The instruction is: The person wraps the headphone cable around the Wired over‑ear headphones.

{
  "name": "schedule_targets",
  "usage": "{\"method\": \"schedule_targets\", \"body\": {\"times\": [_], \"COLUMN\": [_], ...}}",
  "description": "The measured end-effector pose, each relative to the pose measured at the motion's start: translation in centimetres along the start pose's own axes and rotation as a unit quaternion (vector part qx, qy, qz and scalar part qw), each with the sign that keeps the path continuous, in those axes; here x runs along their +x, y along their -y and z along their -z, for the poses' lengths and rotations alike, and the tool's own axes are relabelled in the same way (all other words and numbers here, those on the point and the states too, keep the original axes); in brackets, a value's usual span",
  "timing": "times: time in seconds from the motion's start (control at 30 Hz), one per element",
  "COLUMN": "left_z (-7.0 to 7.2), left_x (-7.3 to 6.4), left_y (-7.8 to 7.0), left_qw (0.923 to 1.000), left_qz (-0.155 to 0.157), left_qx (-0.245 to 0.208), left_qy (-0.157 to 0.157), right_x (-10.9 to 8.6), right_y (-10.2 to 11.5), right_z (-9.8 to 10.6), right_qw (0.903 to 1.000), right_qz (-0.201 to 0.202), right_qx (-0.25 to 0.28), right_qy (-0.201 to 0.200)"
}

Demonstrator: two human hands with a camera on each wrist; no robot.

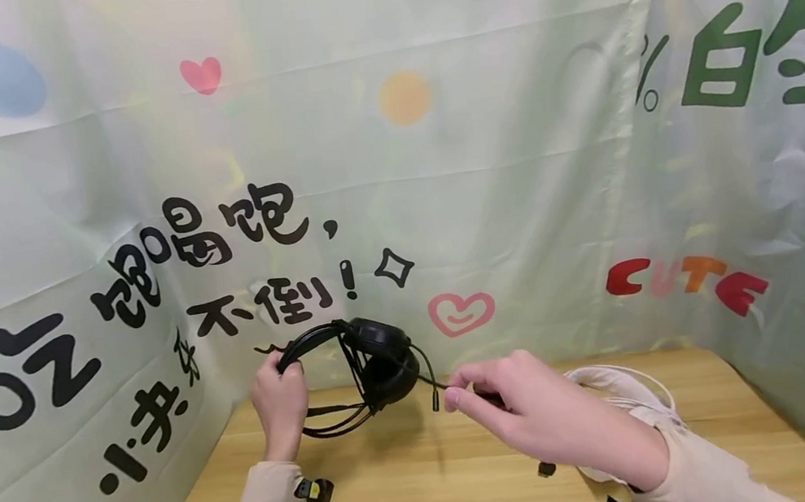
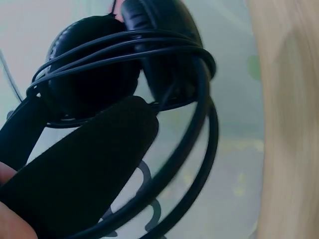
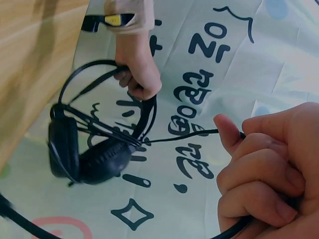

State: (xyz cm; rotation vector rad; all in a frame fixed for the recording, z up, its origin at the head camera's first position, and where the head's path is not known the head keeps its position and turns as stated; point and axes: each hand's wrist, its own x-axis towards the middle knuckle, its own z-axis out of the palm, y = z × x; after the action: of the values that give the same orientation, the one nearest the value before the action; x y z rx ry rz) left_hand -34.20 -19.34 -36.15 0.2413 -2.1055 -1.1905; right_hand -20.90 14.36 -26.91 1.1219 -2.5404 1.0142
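Note:
A black over-ear headset [image 1: 379, 360] hangs over the back of the table, with my left hand [image 1: 280, 399] gripping its headband. Several loops of its thin black cable run across the ear cups [image 2: 162, 50] in the left wrist view, close to the padded headband [image 2: 94, 164]. To the right, my right hand [image 1: 536, 404] pinches a length of the cable [image 3: 182, 135] between thumb and forefinger. Its other fingers curl in toward the palm around more of the cable. A short cable end with a small plug [image 1: 435, 399] dangles beside the ear cups.
The wooden table [image 1: 398, 493] spans the space below both hands. A bundle of white cable [image 1: 633, 382] lies at the back right, partly behind my right forearm. Printed fabric [image 1: 516, 214] encloses the back and sides. A small black device [image 1: 315, 492] is strapped at my left wrist.

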Motion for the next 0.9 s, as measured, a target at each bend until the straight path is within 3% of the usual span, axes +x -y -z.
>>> {"method": "schedule_targets", "body": {"times": [0.2, 0.33, 0.43, 0.6, 0.73, 0.9], "left_z": [0.6, 0.7, 0.8, 0.8, 0.8, 0.7], "left_x": [-0.2, -0.4, -0.7, -1.1, -1.6, -2.1], "left_y": [0.8, 1.0, 0.8, 0.4, 0.2, 0.1], "left_qw": [0.9962, 0.9856, 0.9693, 0.9338, 0.9105, 0.892], "left_qz": [0.063, 0.105, 0.132, 0.165, 0.187, 0.204], "left_qx": [-0.057, -0.129, -0.203, -0.31, -0.358, -0.39], "left_qy": [0.015, 0.03, 0.043, 0.069, 0.088, 0.102], "right_x": [-2.1, -2.9, -3.3, -3.8, -4.2, -4.8], "right_y": [-0.5, -1.3, -1.8, -2.9, -3.8, -5.0], "right_z": [-1.0, -1.9, -2.6, -3.9, -5.0, -6.1], "right_qw": [0.9996, 0.9989, 0.9981, 0.9976, 0.9971, 0.9947], "right_qz": [0.001, -0.003, -0.013, -0.005, -0.002, -0.022], "right_qx": [0.029, 0.046, 0.058, 0.067, 0.068, 0.088], "right_qy": [-0.001, 0.009, 0.014, 0.021, 0.033, 0.048]}}
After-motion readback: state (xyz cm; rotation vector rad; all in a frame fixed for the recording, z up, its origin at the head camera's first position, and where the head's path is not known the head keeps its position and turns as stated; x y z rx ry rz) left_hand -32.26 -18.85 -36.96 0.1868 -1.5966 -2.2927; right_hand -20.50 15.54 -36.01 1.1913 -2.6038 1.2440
